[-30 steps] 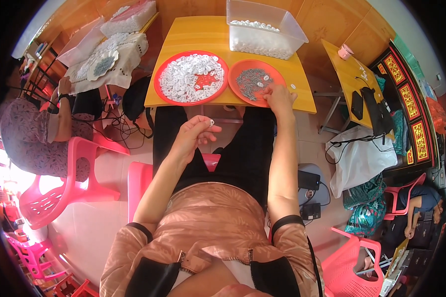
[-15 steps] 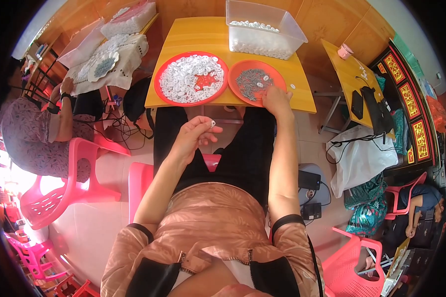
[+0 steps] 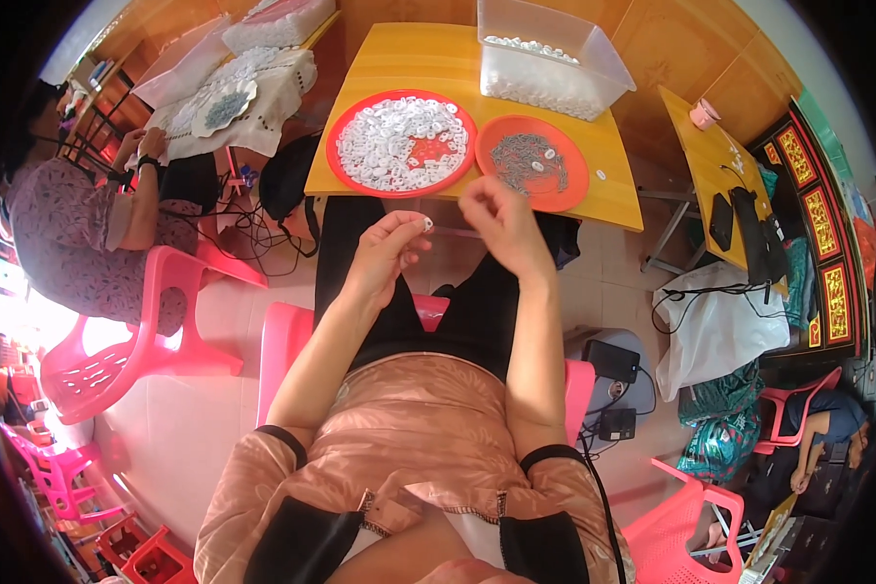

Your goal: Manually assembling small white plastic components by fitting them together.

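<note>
My left hand (image 3: 384, 255) is raised in front of the table edge, thumb and fingertips pinched on a small white plastic piece (image 3: 427, 225). Close by on its right, my right hand (image 3: 508, 230) has its fingers drawn together near the table edge; whatever they hold is too small or hidden to see. A red round tray (image 3: 333, 146) carries a heap of small white oval plastic pieces (image 3: 384, 136). Beside it, an orange-red plate (image 3: 575, 167) bears many thin grey metal bits (image 3: 516, 154) and a few white pieces.
A clear plastic bin (image 3: 594, 86) of white pieces stands on the yellow table (image 3: 404, 49). One white piece (image 3: 601, 175) lies right of the plate. A co-worker (image 3: 78, 229) sits left beside a pink chair (image 3: 151, 326). To the right is a side table (image 3: 691, 136) with a pink cup (image 3: 704, 114).
My right hand has come off the orange-red plate and moved left and nearer, toward my left hand. My left hand still pinches the white piece. The whole view has shifted slightly.
</note>
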A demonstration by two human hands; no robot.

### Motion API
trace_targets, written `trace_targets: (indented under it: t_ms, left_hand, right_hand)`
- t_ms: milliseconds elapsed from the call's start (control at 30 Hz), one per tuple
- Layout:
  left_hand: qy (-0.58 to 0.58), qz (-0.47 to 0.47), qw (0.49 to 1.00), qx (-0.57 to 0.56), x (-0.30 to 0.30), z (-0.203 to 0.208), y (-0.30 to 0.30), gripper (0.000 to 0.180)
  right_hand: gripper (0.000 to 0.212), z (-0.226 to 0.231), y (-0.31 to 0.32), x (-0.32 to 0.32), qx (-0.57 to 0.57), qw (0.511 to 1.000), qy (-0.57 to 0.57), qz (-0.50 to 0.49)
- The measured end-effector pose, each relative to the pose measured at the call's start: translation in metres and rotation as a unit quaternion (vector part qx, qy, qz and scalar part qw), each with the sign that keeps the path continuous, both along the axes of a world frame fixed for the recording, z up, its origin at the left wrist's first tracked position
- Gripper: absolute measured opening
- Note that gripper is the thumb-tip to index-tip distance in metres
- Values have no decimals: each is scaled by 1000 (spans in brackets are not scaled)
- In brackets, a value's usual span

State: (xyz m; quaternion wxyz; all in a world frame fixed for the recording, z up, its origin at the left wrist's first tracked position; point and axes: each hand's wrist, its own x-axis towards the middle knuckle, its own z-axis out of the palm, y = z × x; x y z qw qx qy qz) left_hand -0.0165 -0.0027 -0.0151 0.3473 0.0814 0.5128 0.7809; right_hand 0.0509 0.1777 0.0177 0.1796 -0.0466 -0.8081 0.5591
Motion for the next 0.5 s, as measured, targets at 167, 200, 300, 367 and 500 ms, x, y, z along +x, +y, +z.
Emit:
trace_targets:
  t_ms: [167,200,300,367,500]
  left_hand:
    - [-8,49,998,27,2,2,0,11]
    - [1,50,998,30,2,1,0,12]
    - [29,55,998,28,4,4,2,14]
    - [47,57,997,22,6,5,3,16]
    - [58,37,997,31,5,5,2,17]
  right_hand:
    - [15,-2,-32,4,-51,995,33,76]
    - [15,1,-36,3,-72,992,43,89]
    - [16,0,-39,1,-100,989,58,95]
    - [16,-2,-41,0,-106,989,64,86]
    - [16,-3,-40,-2,-96,990,71,79]
